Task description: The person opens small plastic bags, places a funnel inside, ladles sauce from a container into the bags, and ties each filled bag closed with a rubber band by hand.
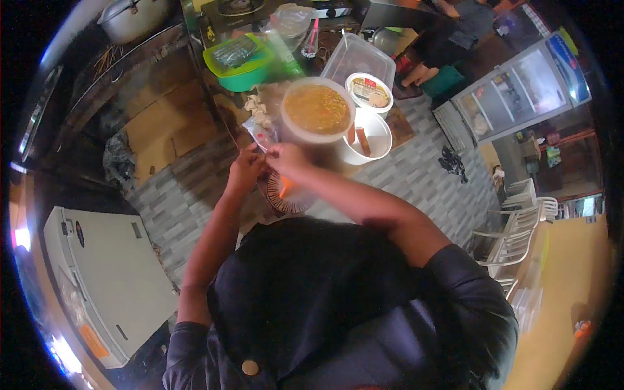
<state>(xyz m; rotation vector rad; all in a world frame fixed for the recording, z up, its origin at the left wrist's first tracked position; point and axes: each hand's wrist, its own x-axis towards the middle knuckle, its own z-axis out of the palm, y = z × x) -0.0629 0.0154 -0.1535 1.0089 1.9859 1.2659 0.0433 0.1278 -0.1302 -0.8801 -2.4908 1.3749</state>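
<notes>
Both of my hands meet at the near edge of the work table. My left hand [246, 170] and my right hand [286, 160] pinch the lower end of a small clear packet [261, 135] with a red mark. Beyond the packet lie pale, crumpled pieces [259, 109]. Just past my right hand is a large round tub [317, 109] of orange-brown food with yellow bits. A white bucket [374, 148] holding a brown item stands to its right. Below my hands is a round striped basket [286, 199] with something orange in it.
A green basin [242, 73] with a dark packet, a clear rectangular container [356, 57] and a labelled tub [369, 91] stand farther back. Another person [448, 39] is at upper right near a glass-door fridge [513, 94]. A white freezer [110, 279] stands at left.
</notes>
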